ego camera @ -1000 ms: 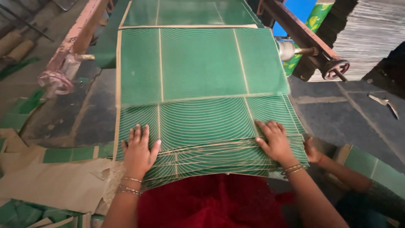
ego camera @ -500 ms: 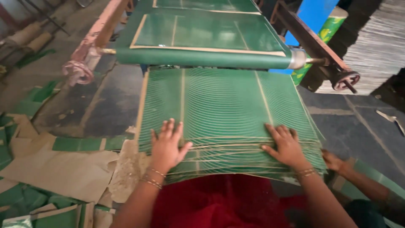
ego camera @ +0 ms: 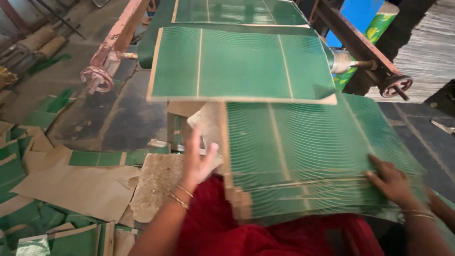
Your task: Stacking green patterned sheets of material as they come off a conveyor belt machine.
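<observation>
Pressing flat on the stack of green sheets (ego camera: 308, 161), the right hand (ego camera: 391, 182) spreads its fingers near the stack's right edge. The left hand (ego camera: 196, 161), fingers open and holding nothing, hovers just off the left edge. One more green sheet (ego camera: 237, 66) overhangs beyond the fingertips; motion blur smears the stack's near edge.

Left hand (ego camera: 198, 161): raised, fingers spread open, palm facing right, bangles at wrist | Right hand (ego camera: 391, 182): palm down, fingers extended flat, bangles at wrist | Both forearms: bare, reaching forward
</observation>
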